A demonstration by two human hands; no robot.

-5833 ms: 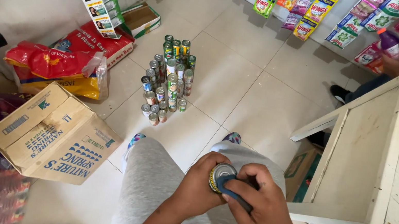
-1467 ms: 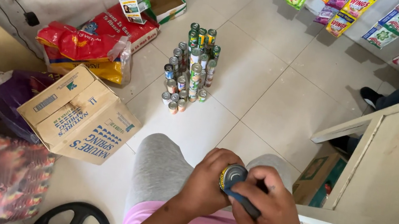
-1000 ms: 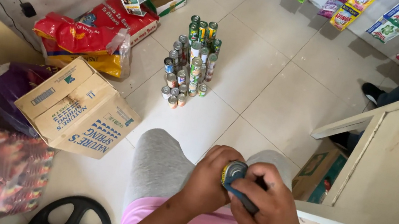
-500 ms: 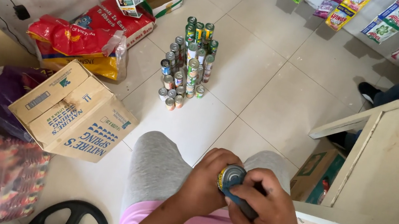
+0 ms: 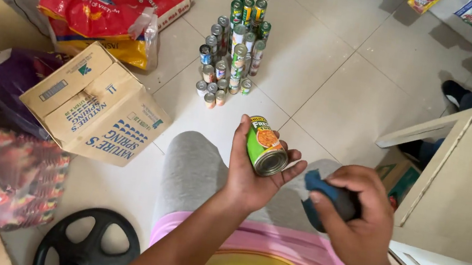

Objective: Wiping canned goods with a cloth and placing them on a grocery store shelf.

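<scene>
Separated now, the hands are no longer working together on the green-labelled tin can [image 5: 265, 146]: the left hand [image 5: 250, 174] is gripping it tilted above the grey-clad lap, its bare metal end showing, while the right hand [image 5: 357, 220] is clenching a dark blue cloth [image 5: 326, 194] beside it. Stacked cans [image 5: 232, 49] are standing on the tiled floor [image 5: 332, 60] beyond, near a cardboard box [image 5: 98, 104].

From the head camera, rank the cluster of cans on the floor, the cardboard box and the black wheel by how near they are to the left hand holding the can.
From the left hand, which holds a green can:
1. Cluster of cans, on the floor straight ahead.
2. Cardboard box, to the left on the floor.
3. Black wheel, low on the left, beside the person's leg.

The first two are fairly close in the picture.
</scene>
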